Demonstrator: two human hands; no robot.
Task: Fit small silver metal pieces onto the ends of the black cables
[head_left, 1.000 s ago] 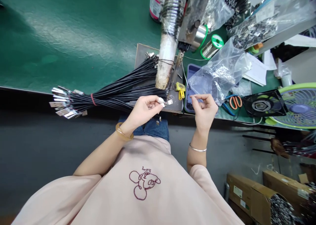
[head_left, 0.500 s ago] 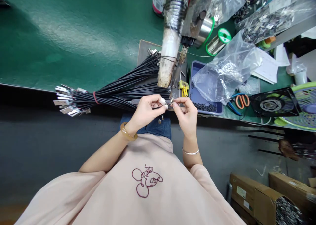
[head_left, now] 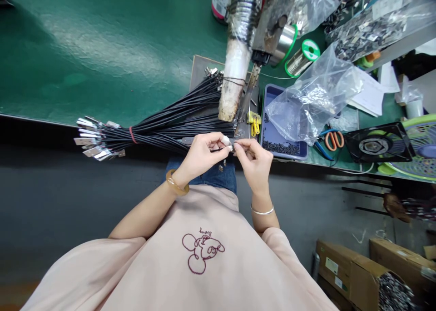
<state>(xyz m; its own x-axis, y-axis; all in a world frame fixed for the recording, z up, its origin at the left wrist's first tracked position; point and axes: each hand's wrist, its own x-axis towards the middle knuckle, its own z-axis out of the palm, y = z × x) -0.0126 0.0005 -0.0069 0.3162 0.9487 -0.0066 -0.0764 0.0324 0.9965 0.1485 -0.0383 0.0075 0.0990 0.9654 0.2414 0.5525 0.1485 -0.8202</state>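
Note:
A bundle of black cables (head_left: 163, 124), tied with a red band and tipped with metal plugs at the left, lies across the green bench edge. My left hand (head_left: 200, 154) pinches the end of one black cable (head_left: 214, 149) at the bench edge. My right hand (head_left: 255, 162) meets it, fingers pinched on a small metal part (head_left: 233, 144) at that cable's tip. Both hands sit just below a wrapped soldering tool (head_left: 235, 83) that hangs down over a small work plate (head_left: 200, 70).
A blue tray (head_left: 272, 138) with small dark parts and a clear plastic bag (head_left: 313, 97) lie right of my hands. Solder spools (head_left: 303, 56), orange-handled scissors (head_left: 332, 139), a small black fan (head_left: 374, 142) and a green fan (head_left: 422, 152) stand further right. Cardboard boxes (head_left: 344, 265) sit on the floor.
My right hand came from the blue tray leftward to my left hand and now pinches the small part at the cable's tip. The left hand has hardly moved.

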